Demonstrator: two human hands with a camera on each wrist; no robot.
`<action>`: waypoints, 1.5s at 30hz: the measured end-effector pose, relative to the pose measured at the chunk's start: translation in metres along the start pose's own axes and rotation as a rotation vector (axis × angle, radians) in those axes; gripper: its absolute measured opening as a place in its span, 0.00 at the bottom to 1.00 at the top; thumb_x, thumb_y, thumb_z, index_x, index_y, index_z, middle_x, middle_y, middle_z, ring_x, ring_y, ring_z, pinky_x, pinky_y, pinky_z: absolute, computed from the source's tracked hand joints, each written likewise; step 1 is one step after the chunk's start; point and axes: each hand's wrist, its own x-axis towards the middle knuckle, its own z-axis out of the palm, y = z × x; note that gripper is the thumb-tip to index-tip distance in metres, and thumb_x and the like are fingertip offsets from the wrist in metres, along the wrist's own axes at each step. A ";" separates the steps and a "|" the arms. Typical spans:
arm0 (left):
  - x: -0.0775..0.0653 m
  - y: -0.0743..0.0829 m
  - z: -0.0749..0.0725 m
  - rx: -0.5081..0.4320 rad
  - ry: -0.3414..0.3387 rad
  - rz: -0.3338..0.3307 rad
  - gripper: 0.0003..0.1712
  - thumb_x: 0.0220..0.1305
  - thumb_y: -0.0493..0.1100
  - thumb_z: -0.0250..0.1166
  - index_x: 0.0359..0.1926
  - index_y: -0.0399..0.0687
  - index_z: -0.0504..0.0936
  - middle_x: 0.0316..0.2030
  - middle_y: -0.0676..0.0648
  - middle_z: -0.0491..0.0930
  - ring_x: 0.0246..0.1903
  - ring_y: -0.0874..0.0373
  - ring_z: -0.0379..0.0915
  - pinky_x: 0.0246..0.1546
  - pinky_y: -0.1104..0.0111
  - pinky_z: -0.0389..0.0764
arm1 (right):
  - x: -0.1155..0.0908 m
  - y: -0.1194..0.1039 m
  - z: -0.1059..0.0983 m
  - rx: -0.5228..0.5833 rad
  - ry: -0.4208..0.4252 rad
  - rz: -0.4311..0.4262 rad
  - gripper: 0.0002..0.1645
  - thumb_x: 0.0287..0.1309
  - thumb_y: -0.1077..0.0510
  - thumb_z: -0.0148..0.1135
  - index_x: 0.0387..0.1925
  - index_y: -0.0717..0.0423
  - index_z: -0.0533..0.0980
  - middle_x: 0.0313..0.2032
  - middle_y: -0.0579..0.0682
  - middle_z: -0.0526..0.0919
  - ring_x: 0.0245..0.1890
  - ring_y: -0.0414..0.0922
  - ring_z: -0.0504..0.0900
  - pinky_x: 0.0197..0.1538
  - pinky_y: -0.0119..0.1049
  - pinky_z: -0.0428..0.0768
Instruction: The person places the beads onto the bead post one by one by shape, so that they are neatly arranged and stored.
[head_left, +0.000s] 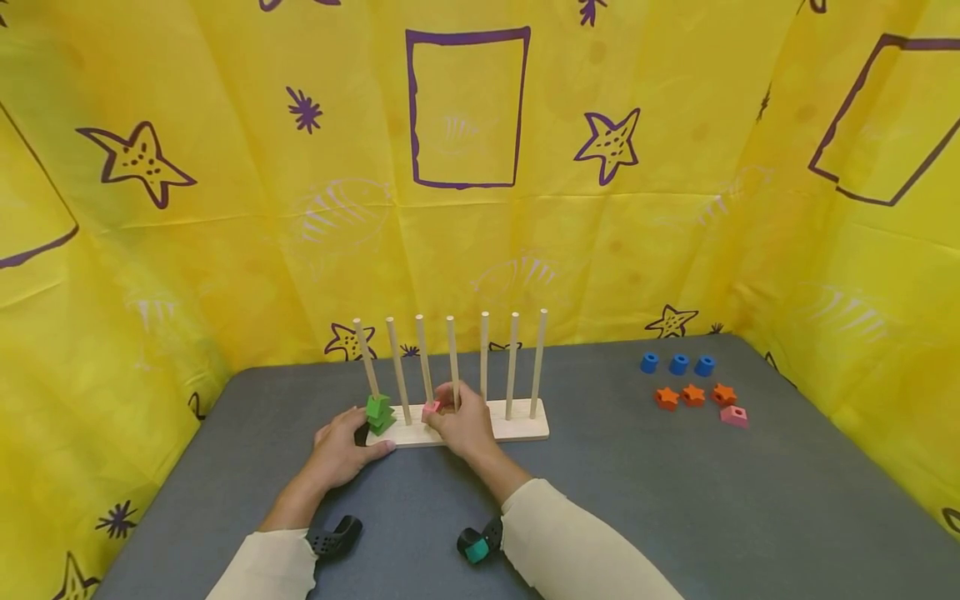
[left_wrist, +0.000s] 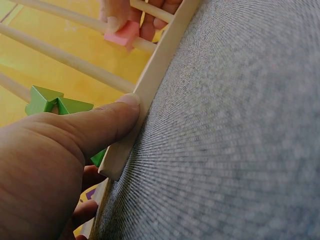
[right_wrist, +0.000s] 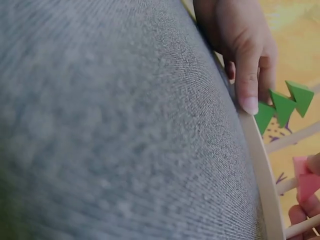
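Observation:
My left hand (head_left: pixel 341 450) grips the left end of a wooden peg stand (head_left: pixel 521 427), thumb along the base's front edge and fingers round the end. Green triangular blocks (head_left: pixel 379 414) are stacked on the leftmost peg, right beside that hand. With thumb and fingers, my right hand (head_left: pixel 467 423) pinches a pink block (left_wrist: pixel 122 35) low on the third peg from the left. In the left wrist view the peg runs through this block, which sits a little above the base. The right wrist view catches the pink block (right_wrist: pixel 306 182) at its right edge.
On the grey table (head_left: pixel 615 500), to the right, stand three blue cylinders (head_left: pixel 678 364) in a row. Three orange star blocks (head_left: pixel 693 395) lie in front of them, with another pink block (head_left: pixel 735 416) nearby. A yellow patterned cloth (head_left: pixel 465 242) hangs behind and at both sides.

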 end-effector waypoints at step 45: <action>-0.002 0.002 -0.002 -0.004 -0.005 -0.015 0.36 0.55 0.51 0.73 0.61 0.38 0.75 0.61 0.29 0.68 0.65 0.30 0.52 0.60 0.37 0.43 | -0.056 -0.086 -0.203 -0.162 0.077 -0.380 0.30 0.57 0.63 0.68 0.61 0.59 0.71 0.55 0.53 0.78 0.54 0.49 0.75 0.55 0.41 0.73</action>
